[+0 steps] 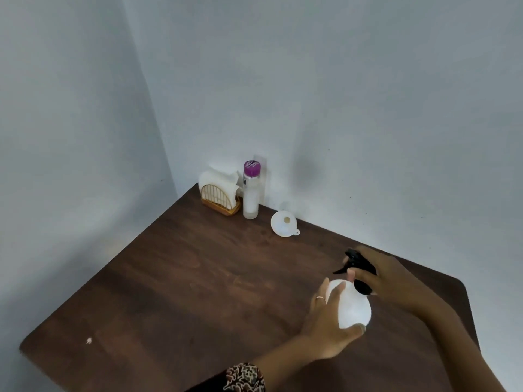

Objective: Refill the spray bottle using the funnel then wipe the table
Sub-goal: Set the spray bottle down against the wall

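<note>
Near the table's right edge, the left hand cups the white spray bottle while the right hand closes around its black trigger head (probably unscrewing). Hold the body steady, twisting only the collar; the funnel waits at the far edge.

Dim, soft, slightly blurry light; wide-angle bending at the edges

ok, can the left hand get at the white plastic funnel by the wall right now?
Probably not yet: the left hand is wrapped around the white spray bottle. The funnel itself lies unobstructed.
</note>
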The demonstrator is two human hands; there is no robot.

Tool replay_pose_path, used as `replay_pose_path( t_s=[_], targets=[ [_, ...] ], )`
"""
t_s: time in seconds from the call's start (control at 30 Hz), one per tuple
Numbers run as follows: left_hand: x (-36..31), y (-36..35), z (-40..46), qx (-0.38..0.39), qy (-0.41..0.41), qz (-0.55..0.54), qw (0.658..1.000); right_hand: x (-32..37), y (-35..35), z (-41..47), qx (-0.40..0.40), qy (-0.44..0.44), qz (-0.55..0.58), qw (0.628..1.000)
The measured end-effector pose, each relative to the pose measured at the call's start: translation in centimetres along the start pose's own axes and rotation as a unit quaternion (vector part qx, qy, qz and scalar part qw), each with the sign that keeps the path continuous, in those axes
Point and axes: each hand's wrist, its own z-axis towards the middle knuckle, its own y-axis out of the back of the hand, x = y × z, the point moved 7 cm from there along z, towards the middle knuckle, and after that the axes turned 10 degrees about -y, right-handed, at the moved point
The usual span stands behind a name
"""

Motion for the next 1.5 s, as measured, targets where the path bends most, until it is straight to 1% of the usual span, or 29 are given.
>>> replay_pose_path(
  t_s=[0.07, 0.13, 0.27, 0.43, 0.63, 0.8, 0.9, 1.0, 1.03, 1.07, 1.13, 1.2, 1.23, 1.27, 1.3, 1.37, 1.43, 1.5],
  targets=[
    [0.4, 0.7, 3.1, 0.011, -0.006, 0.043, 0.999, -0.8, 1.1, 2.2, -0.075, -0.018, 0.005, 0.997],
    [0.7, 1.6, 6.4, 0.012, -0.020, 0.087, 0.996, -1.2, 1.9, 4.3, -0.130, -0.035, 0.004, 0.991],
    [1.6, 2.4, 11.3, 0.010, -0.048, 0.158, 0.986, -1.1, 2.7, 8.5, -0.174, -0.045, -0.029, 0.983],
    [3.6, 2.3, 16.0, 0.019, -0.048, 0.149, 0.987, -2.1, 3.0, 13.5, -0.182, -0.052, -0.057, 0.980],
    [5.8, 2.2, 19.5, 0.002, -0.035, 0.146, 0.989, -3.5, 2.8, 17.4, -0.182, -0.059, -0.004, 0.981],
    [6.7, 2.3, 20.6, 0.004, -0.015, 0.145, 0.989, -3.7, 3.0, 19.5, -0.195, -0.050, 0.039, 0.979],
    [6.7, 2.4, 20.8, 0.005, -0.012, 0.142, 0.990, -4.2, 3.0, 20.4, -0.179, -0.074, 0.025, 0.981],
    [6.8, 2.7, 20.1, 0.006, -0.002, 0.139, 0.990, -4.3, 2.7, 19.8, -0.164, -0.081, 0.049, 0.982],
    [6.9, 2.9, 19.6, 0.004, 0.004, 0.130, 0.992, -4.2, 2.9, 19.4, -0.178, -0.084, 0.056, 0.979],
    [6.9, 3.2, 19.0, 0.000, 0.009, 0.114, 0.993, -4.2, 3.3, 18.7, -0.211, -0.091, 0.060, 0.971],
    [7.1, 4.3, 16.9, -0.030, 0.025, 0.059, 0.997, -3.7, 4.5, 16.3, -0.316, -0.093, 0.087, 0.940],
    [8.0, 5.7, 14.0, -0.076, 0.043, -0.015, 0.996, -2.3, 5.0, 13.0, -0.414, -0.057, 0.125, 0.900],
    [8.7, 6.5, 12.4, -0.095, 0.049, -0.041, 0.993, -1.3, 4.8, 11.6, -0.444, -0.036, 0.135, 0.885],
    [9.5, 6.8, 11.0, -0.106, 0.056, -0.061, 0.991, -0.8, 4.2, 10.5, -0.459, -0.024, 0.142, 0.877],
    [10.4, 7.4, 9.6, -0.120, 0.064, -0.078, 0.988, 0.2, 3.4, 9.7, -0.459, -0.012, 0.147, 0.876],
    [12.2, 9.1, 6.8, -0.156, 0.079, -0.105, 0.979, 2.5, 0.8, 8.6, -0.430, 0.015, 0.148, 0.891],
    [13.4, 11.2, 5.0, -0.197, 0.090, -0.115, 0.970, 4.9, -2.0, 8.2, -0.382, 0.053, 0.145, 0.911],
    [14.6, 13.6, 3.4, -0.235, 0.102, -0.127, 0.958, 7.6, -4.8, 8.5, -0.324, 0.093, 0.117, 0.934]
  ],
)
